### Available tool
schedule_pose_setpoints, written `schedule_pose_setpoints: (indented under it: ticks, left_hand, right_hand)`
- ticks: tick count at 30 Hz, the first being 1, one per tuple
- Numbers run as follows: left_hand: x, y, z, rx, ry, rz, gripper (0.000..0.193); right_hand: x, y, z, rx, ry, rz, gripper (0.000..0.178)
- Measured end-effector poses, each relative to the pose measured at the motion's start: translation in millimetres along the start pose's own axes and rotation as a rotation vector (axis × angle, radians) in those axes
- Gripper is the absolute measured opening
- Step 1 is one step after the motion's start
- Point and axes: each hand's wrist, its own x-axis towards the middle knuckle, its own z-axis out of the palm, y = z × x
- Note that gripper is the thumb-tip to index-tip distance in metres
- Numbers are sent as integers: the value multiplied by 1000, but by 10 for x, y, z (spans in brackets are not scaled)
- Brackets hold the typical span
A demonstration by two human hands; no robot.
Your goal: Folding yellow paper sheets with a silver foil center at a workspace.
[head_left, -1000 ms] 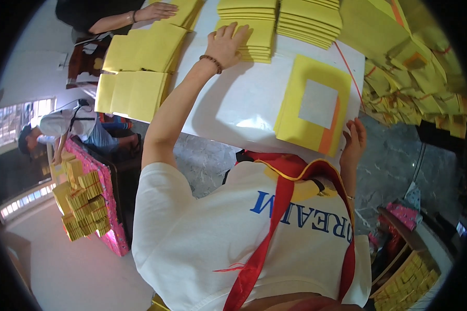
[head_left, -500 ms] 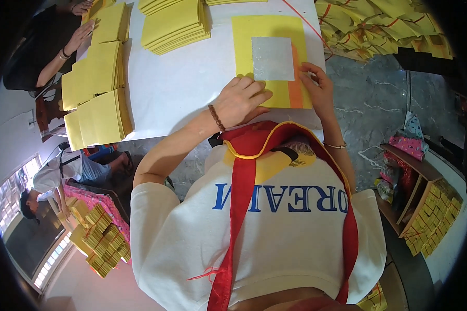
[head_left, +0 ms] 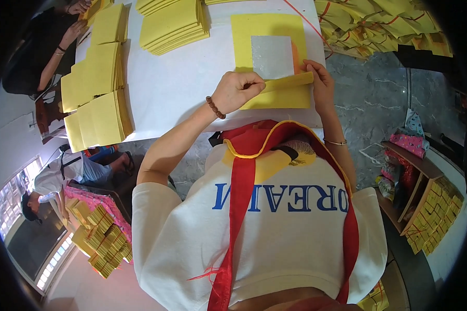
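Note:
A yellow sheet of paper (head_left: pixel 269 26) lies at the table's near edge, with a silvery rectangle (head_left: pixel 271 54) in its middle and a strip of orange (head_left: pixel 296 56) beside that. Its near edge is raised into a narrow flap (head_left: pixel 290 81) that covers the rectangle's lower end. My left hand (head_left: pixel 236 92) pinches the flap's left end, its thumb and fingers closed. At the flap's right end my right hand (head_left: pixel 321 85) grips the paper between thumb and fingers. More yellow paper (head_left: pixel 277 101) shows flat underneath, nearer to me.
Stacks of folded yellow paper (head_left: pixel 174 28) stand on the white table (head_left: pixel 176 83), with more piles (head_left: pixel 101 116) along its left edge. A co-worker's hands (head_left: pixel 72 32) are at the far left. Bundled yellow paper (head_left: pixel 379 23) lies at the far right, past a red string (head_left: pixel 301 15).
The sheet's near edge has been lifted and turned away from me, over the lower silver and orange parts. My left hand has risen from lying on the paper to pinching it.

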Motion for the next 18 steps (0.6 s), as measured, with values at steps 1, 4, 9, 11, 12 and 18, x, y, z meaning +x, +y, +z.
schedule_pose_setpoints:
  ticks: [1,4,9,11,12,18]
  left_hand:
    - [7,-8,1,-24,6,-8,16]
    - [36,-8,-10,-42,-7,-52,17]
    - [53,11,-33,-71,-31,-72,18]
    - [54,7,-33,-67,-40,-90,18]
    - [53,-1,-31,-72,-41,-93,19]
    - [84,-15,-43,-91,-60,-115,18]
  right_hand:
    - [-1,-3,-1,0,2,0,23]
    - [-1,-13,6,17,-12,2,23]
    - [0,-11,20,3,3,-10,23]
    - [1,3,9,-5,3,-9,23]
    - [3,10,1,-11,3,-9,23]
    - [17,24,-24,19,-14,-29,23]
